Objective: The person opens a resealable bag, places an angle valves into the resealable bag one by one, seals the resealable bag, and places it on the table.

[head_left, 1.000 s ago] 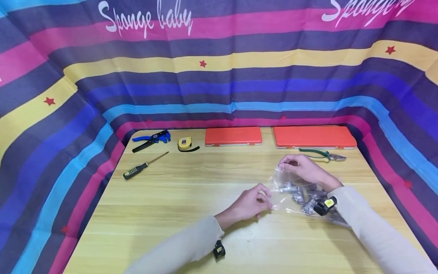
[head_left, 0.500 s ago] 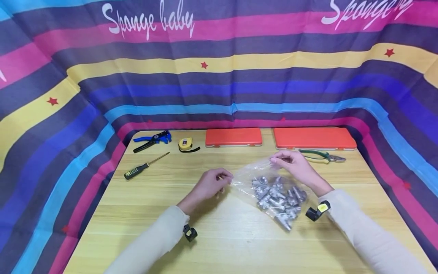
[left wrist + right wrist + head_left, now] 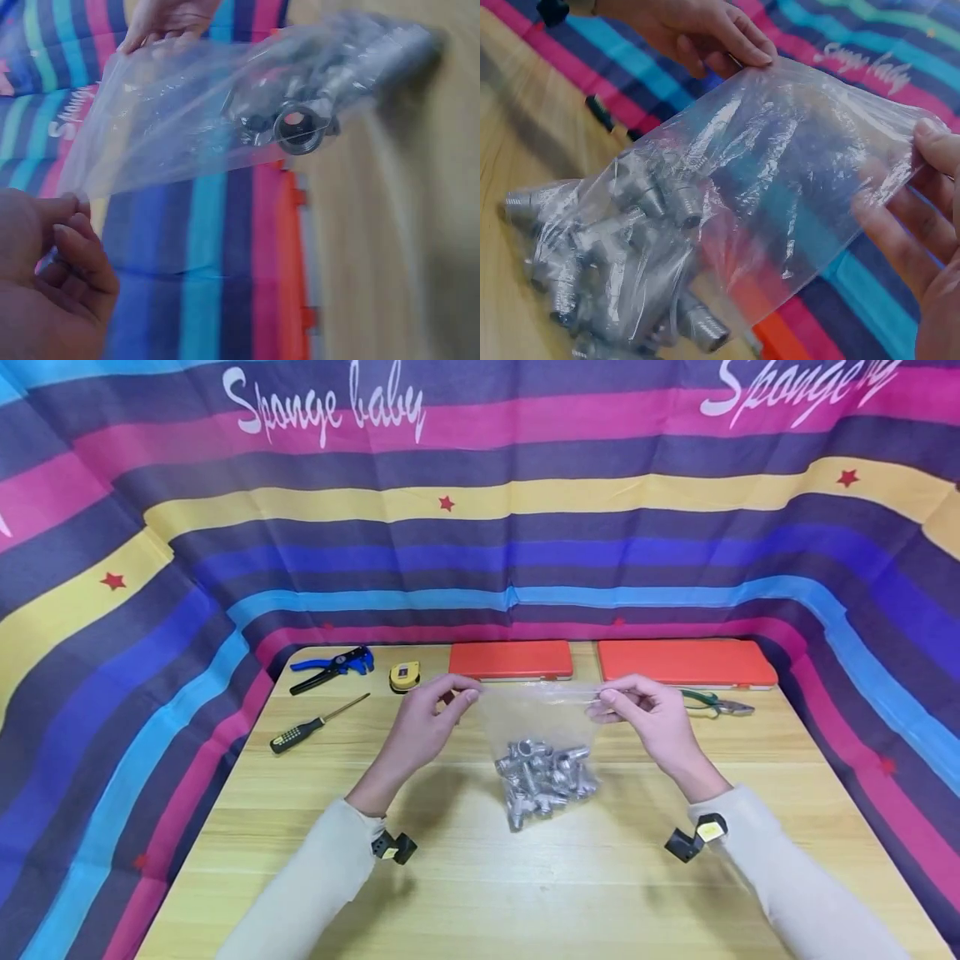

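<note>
Above the counter (image 3: 480,877), head view: left hand (image 3: 420,731) and right hand (image 3: 652,718) each pinch a top corner of one clear bag (image 3: 536,727), its load of metal fittings (image 3: 542,775) sagging low. Two orange cases (image 3: 512,658), one screwdriver (image 3: 318,724) behind. Left wrist view: thin film could slip. Right wrist view: threaded ends might pierce it; fittings too heaped to count.

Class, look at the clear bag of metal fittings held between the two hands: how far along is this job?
Done: the clear bag is off the table, metal fittings settled at its bottom. In hand: the left hand and right hand each pinch a top corner. Left: no fitting is out; whether the mouth is sealed cannot be told.
</note>
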A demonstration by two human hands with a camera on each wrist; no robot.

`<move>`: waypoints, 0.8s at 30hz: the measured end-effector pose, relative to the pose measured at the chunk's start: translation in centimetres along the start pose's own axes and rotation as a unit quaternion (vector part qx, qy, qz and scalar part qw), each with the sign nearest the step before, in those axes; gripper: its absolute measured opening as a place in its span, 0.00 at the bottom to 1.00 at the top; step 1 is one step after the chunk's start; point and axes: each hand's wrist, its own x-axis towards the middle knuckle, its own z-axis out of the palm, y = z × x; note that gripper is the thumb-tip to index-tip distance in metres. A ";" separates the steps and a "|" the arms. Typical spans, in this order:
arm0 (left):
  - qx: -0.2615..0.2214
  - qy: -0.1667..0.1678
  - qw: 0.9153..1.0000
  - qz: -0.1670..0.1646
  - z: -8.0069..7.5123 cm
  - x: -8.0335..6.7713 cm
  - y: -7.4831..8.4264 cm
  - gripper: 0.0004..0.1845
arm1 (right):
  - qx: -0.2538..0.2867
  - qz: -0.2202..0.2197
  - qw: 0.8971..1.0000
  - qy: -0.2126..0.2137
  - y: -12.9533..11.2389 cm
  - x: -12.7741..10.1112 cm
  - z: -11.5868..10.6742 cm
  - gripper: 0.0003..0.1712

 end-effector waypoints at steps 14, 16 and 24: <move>-0.006 0.012 0.997 0.072 -1.6 -0.9 0.2 0.08 | -0.009 -0.041 0.999 0.025 -1.9 -1.5 1.6 0.06; 0.002 0.004 0.997 0.074 -1.5 -1.0 -0.1 0.07 | -0.013 -0.040 0.999 0.021 -1.9 -1.5 1.6 0.05; -0.012 0.061 0.993 0.102 -1.6 -1.7 -0.7 0.04 | -0.013 -0.058 0.998 0.008 -2.1 -0.9 2.5 0.05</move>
